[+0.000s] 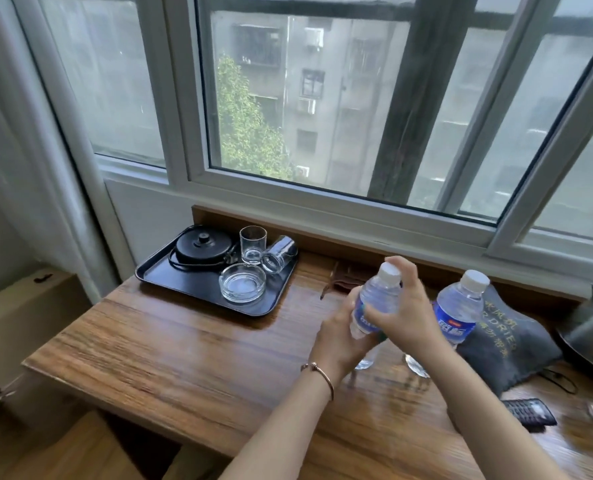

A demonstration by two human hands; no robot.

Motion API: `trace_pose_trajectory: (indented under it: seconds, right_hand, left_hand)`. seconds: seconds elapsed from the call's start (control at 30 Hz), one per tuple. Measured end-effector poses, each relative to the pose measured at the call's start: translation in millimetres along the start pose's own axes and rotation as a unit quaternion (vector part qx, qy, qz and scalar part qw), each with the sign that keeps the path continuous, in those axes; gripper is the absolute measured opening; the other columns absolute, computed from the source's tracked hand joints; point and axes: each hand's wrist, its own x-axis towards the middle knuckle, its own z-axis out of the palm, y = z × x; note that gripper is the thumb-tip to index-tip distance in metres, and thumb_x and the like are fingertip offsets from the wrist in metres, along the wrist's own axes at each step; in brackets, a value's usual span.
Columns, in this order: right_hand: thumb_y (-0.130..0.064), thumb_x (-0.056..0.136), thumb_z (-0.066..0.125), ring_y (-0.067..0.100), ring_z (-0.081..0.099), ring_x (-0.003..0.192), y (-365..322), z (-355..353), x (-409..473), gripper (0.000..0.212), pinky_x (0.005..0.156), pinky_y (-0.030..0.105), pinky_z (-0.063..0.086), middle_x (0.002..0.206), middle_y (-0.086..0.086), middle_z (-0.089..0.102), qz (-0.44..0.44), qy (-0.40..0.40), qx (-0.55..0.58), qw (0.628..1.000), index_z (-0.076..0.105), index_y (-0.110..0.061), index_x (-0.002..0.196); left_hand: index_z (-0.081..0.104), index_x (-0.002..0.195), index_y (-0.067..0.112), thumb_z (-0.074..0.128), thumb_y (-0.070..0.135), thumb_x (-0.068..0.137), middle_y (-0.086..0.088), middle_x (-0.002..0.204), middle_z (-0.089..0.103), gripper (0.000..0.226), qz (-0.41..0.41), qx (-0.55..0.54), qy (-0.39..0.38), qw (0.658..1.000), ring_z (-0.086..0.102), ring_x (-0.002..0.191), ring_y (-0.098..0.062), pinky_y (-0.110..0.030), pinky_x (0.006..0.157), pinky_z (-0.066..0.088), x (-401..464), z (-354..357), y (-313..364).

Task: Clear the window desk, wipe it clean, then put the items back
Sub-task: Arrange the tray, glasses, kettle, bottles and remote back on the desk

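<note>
Wooden and glossy, the window desk (156, 344) ran beneath a wide sliding window as we looked down from the head camera. At its middle we held a clear water bottle (374, 306) with a white cap and blue label, tilted and lifted just off the wood. Our left hand (340, 341) curled round its lower half, a thin bracelet on that wrist; our right hand (406, 313) wrapped its upper body from the right. A second bottle (459, 310) stood just to the right, against a grey drawstring bag (506, 344). At the far left, a black tray (184, 282) carried a black kettle (203, 249), an upright glass (253, 244), a toppled glass (279, 258) and a glass ashtray (242, 282). A remote control (529, 412) lay at the near right.
</note>
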Motion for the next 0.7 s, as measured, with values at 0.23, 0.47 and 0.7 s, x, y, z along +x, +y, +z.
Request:
trace_pose_trajectory:
  seconds: [0.23,0.47,0.7]
  right_hand:
    - [-0.022,0.069,0.087,0.002,0.039,0.118,-16.7,-13.1,19.6,0.083,0.095,0.023,0.033,0.132,-0.008,0.047,-0.036,0.005,-0.007,0.999,0.045,-0.030,0.139]
    - [-0.036,0.075,0.081,-0.001,0.035,0.127,-40.2,-10.4,50.6,0.081,0.103,0.026,0.031,0.134,-0.021,0.040,-0.077,-0.029,-0.004,0.997,0.039,-0.035,0.144]
    - [-0.038,0.077,0.080,-0.004,0.038,0.126,-40.7,-16.9,52.7,0.076,0.104,0.024,0.033,0.132,-0.023,0.044,-0.048,0.000,0.006,0.999,0.042,-0.034,0.142]
  left_hand:
    - [0.007,0.144,0.056,0.074,0.036,0.078,0.007,0.149,0.042,0.096,-0.007,0.159,-0.131,0.979,0.040,0.135,-0.012,-0.029,0.105,0.039,19.2,-51.8,-13.3]
    - [0.016,0.152,0.035,0.062,0.030,0.090,0.008,0.153,0.035,0.078,0.003,0.212,-0.119,0.970,0.036,0.137,-0.011,-0.024,0.109,0.032,51.3,-97.0,-23.9]
    - [0.022,0.151,0.033,0.060,0.029,0.090,0.008,0.150,0.038,0.072,0.044,0.156,-0.109,0.981,0.032,0.138,-0.005,-0.018,0.108,0.025,74.1,-105.9,-5.8]
